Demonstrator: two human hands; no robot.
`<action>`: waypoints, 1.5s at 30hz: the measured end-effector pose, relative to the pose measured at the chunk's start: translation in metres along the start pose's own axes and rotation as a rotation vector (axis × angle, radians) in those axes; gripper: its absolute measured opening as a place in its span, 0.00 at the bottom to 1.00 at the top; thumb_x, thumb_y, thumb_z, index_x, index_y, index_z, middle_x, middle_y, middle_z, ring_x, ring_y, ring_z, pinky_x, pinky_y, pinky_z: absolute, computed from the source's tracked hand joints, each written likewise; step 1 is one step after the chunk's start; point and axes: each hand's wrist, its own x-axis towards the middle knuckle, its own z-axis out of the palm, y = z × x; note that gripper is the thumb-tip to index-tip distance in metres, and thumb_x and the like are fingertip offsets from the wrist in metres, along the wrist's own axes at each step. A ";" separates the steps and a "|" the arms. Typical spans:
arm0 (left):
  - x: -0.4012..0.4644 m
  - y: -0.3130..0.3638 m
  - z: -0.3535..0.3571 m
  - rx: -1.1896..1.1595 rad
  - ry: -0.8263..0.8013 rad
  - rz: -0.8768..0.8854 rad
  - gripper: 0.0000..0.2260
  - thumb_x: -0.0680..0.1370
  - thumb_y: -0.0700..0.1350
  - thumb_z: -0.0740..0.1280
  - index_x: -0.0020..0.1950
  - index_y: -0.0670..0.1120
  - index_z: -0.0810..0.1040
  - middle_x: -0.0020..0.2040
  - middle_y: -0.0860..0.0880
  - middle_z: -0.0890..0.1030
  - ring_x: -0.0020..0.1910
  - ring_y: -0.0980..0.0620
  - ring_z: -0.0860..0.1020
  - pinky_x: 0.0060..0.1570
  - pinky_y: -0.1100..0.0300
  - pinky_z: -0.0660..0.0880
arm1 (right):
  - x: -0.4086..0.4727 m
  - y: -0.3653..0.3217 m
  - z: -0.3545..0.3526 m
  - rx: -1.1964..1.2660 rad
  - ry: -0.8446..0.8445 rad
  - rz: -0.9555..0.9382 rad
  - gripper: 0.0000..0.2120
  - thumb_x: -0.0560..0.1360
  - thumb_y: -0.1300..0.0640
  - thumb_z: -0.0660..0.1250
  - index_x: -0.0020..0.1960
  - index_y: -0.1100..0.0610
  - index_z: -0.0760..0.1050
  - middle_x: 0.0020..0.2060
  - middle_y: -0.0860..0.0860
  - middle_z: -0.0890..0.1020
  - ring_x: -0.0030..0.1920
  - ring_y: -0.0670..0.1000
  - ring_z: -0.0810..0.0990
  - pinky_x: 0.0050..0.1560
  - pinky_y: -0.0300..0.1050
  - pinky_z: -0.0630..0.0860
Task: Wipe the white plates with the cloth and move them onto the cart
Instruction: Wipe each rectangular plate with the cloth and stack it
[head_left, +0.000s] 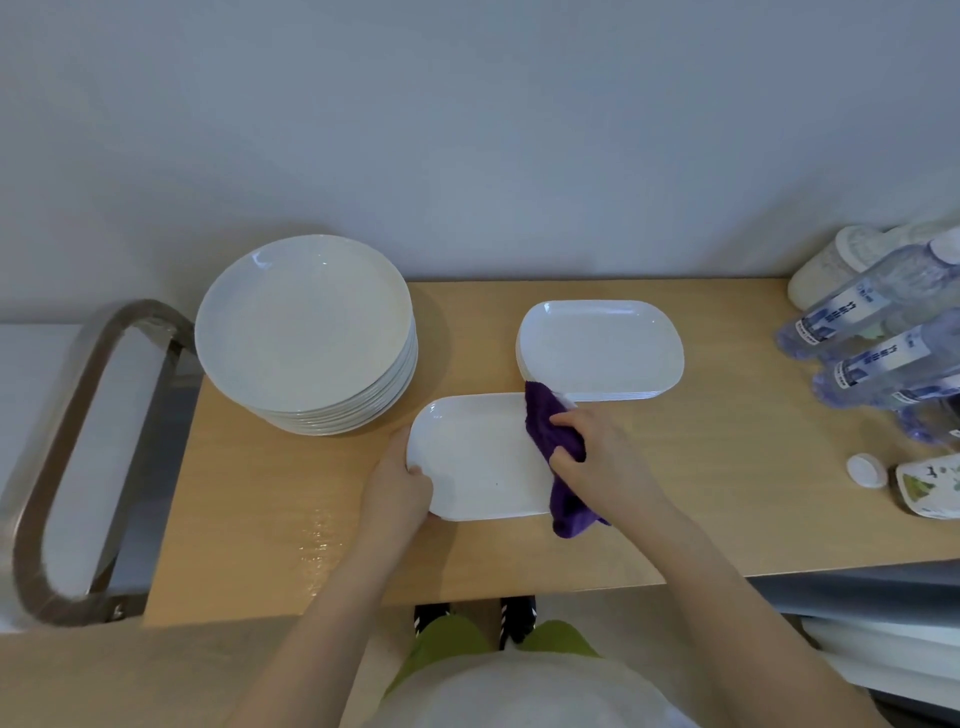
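While left hand grips plate at 9 o'clock and right hand clutches cloth, hard wiping could skid it off bench.

At the far right of the wooden table I see clear water bottles lying clustered, with a white cap and a printed pouch just beside them.

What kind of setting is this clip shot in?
Probably a restaurant or canteen service area. A tall stack of round white plates and a stack of oblong plates sit on a wooden counter, with a steel cart alongside and bottled water nearby.
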 end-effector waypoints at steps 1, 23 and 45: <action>0.000 0.000 -0.001 -0.024 -0.003 -0.009 0.28 0.72 0.32 0.53 0.66 0.55 0.71 0.49 0.61 0.75 0.52 0.48 0.75 0.42 0.46 0.81 | -0.004 -0.002 0.006 -0.006 -0.014 -0.021 0.19 0.73 0.58 0.64 0.64 0.53 0.74 0.59 0.47 0.75 0.55 0.48 0.73 0.51 0.38 0.68; -0.008 -0.006 -0.023 -0.391 -0.203 -0.144 0.21 0.81 0.35 0.58 0.67 0.57 0.69 0.51 0.44 0.83 0.43 0.47 0.84 0.36 0.53 0.81 | -0.005 -0.062 0.077 0.347 -0.295 -0.215 0.29 0.70 0.54 0.70 0.69 0.46 0.65 0.59 0.41 0.70 0.57 0.42 0.70 0.49 0.27 0.69; -0.001 0.003 -0.008 0.249 0.017 -0.010 0.23 0.76 0.48 0.68 0.69 0.49 0.68 0.62 0.47 0.74 0.53 0.48 0.75 0.51 0.50 0.75 | -0.040 0.077 -0.038 0.664 0.181 0.297 0.22 0.73 0.62 0.70 0.60 0.39 0.72 0.55 0.46 0.76 0.47 0.50 0.80 0.28 0.40 0.75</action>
